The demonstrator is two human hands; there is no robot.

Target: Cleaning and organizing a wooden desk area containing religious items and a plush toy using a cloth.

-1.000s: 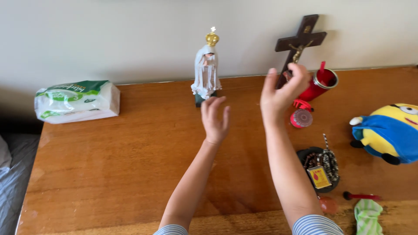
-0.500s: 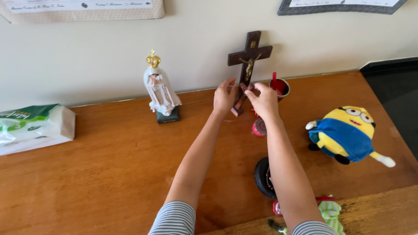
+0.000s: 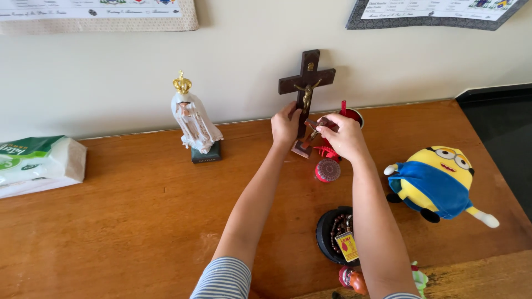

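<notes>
Fingers, left hand (image 3: 285, 126): curled on the lower shaft of the wooden crucifix (image 3: 306, 88), clamped on its left edge, just above the foot.
Fingers, right hand (image 3: 344, 135): closed in a loose fist around a small dark piece (image 3: 324, 124) that pokes out toward the crucifix; what the piece is cannot be told.
Crucifix: upper centre of the frame, dark wood with a brass figure, standing nearly upright and tilted slightly right, top against the pale wall (image 3: 111, 72), foot on the desk (image 3: 122, 221) near its back edge.
Between the hands: foot of the crucifix, both hands touching or just beside it.
Red cup (image 3: 352, 114): just behind the right hand, mostly hidden by it.
Red round lid (image 3: 327, 170): on the desk just below the right hand, apart from it.
Statue (image 3: 192, 119): left of the crucifix, white robed figure with a gold crown on a dark green base, upright, well apart from the left hand.
Tissue pack (image 3: 39, 163): far left edge of the frame, green and white, lying flat.
Plush toy (image 3: 435, 180): right side, yellow and blue, lying tilted on the desk.
Black dish (image 3: 335, 235): lower centre, holding beads and a small yellow tag, partly hidden by the right forearm.
Sleeves: striped, at the bottom edge.
</notes>
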